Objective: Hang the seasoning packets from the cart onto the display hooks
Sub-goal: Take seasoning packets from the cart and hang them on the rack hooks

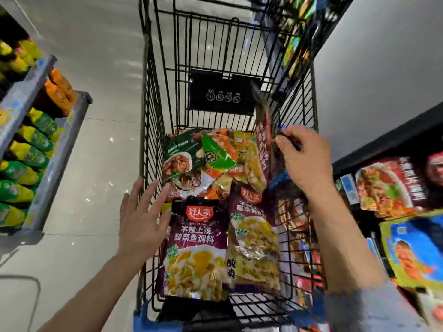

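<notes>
A black wire cart (153, 97) holds several seasoning packets. Two purple packets with yellow food pictures (196, 248) (254, 240) lie nearest me. Green, orange and yellow packets (215, 156) are piled further in. My right hand (304, 159) pinches the top of a dark red packet (263, 140) that stands upright against the cart's right wall. My left hand (141, 216) rests with straight, spread fingers on the cart's left rim, beside the near purple packet. No display hooks can be made out.
A grey shelf (36, 130) with yellow, green and orange bags stands on the left across a pale tiled floor. On the right, hanging packets (388, 185) and a blue and yellow box (417, 250) fill a dark display close to the cart.
</notes>
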Motion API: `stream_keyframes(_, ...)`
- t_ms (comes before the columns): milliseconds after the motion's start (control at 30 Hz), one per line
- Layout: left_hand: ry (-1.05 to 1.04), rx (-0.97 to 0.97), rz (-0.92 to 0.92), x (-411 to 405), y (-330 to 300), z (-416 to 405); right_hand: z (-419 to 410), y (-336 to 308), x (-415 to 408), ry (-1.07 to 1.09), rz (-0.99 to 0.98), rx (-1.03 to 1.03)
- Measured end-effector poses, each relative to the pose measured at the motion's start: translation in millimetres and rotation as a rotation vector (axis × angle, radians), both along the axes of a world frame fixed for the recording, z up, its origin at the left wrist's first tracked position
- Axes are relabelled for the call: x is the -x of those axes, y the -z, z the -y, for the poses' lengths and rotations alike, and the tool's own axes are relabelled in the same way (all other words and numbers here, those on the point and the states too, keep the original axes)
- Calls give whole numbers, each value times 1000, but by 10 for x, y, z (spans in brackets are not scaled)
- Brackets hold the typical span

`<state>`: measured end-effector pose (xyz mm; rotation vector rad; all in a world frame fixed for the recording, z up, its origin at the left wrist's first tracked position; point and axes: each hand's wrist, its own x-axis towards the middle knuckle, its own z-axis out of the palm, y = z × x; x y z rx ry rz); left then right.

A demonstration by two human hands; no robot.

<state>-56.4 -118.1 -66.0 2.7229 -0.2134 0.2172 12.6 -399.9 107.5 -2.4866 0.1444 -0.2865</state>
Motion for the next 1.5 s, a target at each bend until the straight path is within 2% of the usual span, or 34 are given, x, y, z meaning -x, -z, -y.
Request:
stream_keyframes(167, 8, 0, -49, 21, -81, 2, 175, -353, 385, -67, -21, -72)
stream_keyframes(333, 29, 23, -17, 23, -88, 3, 520, -349, 652, 13, -129, -185)
stream_keyframes(367, 28, 27, -16, 26, -83, 2, 595, -275, 606, 29, -173, -126)
stream_keyframes(433, 24, 26, -14, 20, -83, 12, 675, -4, 431, 23, -322, 138)
stream_keyframes(500, 14, 13, 5, 24, -48, 20, 635, 464, 244, -64, -487, 449)
stream_keyframes(600, 10, 6, 66, 24, 4, 16, 583, 1218, 9, -229, -615, 800)
stream_keyframes(700, 17, 13, 127, 24, 10, 16, 542, 1694, -181, -314, -672, 938)
stream_keyframes(800, -15, 37, 94, 28, -20, 40, 600, 2084, -335, -361, -725, 1023)
stream_keyframes(933, -1, 15, 60, 11, -19, 29, 707, 2542, -444, -365, -816, 1036)
stream_keyframes(1033, -15, 2, 30, 13, -23, 42, 779, 2782, -557, -347, -824, 969)
stream_keyframes(1300, -35, -34, 30, 7, -25, 55, 934, 3048, -789, -341, -932, 501)
stream_keyframes(1400, -40, -51, 40, 7, -29, 61, 949, 3085, -811, -322, -948, 478)
stream_keyframes(1500, -36, -59, 40, 9, -26, 60, 979, 3079, -815, -288, -877, 551)
